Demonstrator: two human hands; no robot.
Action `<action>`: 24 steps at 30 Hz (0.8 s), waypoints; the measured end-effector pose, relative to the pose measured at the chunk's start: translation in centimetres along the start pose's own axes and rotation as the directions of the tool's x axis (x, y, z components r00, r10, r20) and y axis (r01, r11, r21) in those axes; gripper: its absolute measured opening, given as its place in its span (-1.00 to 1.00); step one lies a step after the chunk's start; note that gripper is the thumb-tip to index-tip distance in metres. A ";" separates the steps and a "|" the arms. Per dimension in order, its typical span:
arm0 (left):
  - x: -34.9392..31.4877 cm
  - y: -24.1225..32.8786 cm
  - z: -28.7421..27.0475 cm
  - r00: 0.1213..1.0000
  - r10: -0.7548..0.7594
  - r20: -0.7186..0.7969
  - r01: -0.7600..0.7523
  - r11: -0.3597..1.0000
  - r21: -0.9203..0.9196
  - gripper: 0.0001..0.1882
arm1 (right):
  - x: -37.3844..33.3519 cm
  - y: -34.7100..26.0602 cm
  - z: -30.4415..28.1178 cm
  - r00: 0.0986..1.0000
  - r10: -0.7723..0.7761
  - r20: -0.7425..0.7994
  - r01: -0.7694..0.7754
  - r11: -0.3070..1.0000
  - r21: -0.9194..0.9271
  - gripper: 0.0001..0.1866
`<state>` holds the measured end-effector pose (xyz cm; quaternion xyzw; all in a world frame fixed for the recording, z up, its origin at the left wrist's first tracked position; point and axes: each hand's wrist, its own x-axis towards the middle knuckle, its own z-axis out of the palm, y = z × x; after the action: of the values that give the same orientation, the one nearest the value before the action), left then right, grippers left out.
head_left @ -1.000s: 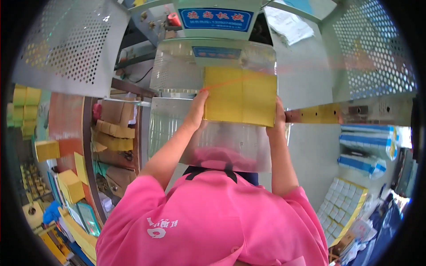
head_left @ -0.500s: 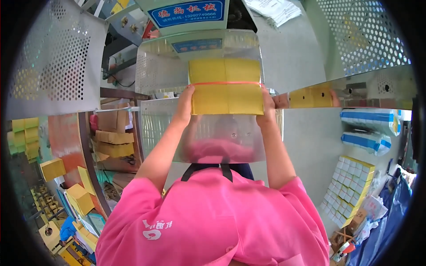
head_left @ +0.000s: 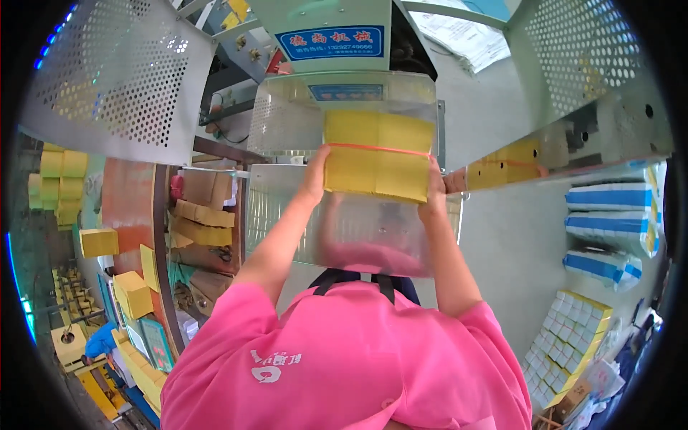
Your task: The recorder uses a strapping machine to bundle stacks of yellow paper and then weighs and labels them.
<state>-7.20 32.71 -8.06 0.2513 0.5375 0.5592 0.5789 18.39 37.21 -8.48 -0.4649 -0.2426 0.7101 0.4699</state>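
Pink short-sleeved shirt point(head_left: 344, 358), white chest mark, dark straps point(head_left: 355, 281).

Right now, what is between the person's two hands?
In the head view, a yellow paper stack with a red band around it fills the stretch between the left hand and right hand, which press its two sides.

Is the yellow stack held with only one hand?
No, the left hand and the right hand grip opposite sides of the yellow stack.

yellow paper stack point(head_left: 378, 156) – orange band point(head_left: 376, 149), pink shirt point(head_left: 351, 358)
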 end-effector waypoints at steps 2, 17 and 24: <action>-1.1 0.0 -0.3 1.000 -0.001 0.007 0.001 1.000 0.028 -0.52 | -0.2 0.3 0.2 0.999 0.043 -0.002 -0.043 0.999 0.017 -0.50; -14.1 2.9 -12.8 0.989 0.007 0.147 -0.129 0.529 0.839 -0.48 | -14.3 4.1 0.9 0.920 -0.381 -0.087 0.128 0.504 -0.854 -0.63; -10.5 1.0 -15.5 0.964 -0.237 -0.119 0.257 0.945 0.200 -0.33 | -12.7 3.7 -0.5 0.961 -0.115 -0.251 -0.008 0.896 -0.444 -0.58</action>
<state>-19.47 18.46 -8.18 0.2163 0.6481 0.4323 0.5884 18.75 24.18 -6.11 -0.6449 -0.3434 0.5531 0.4005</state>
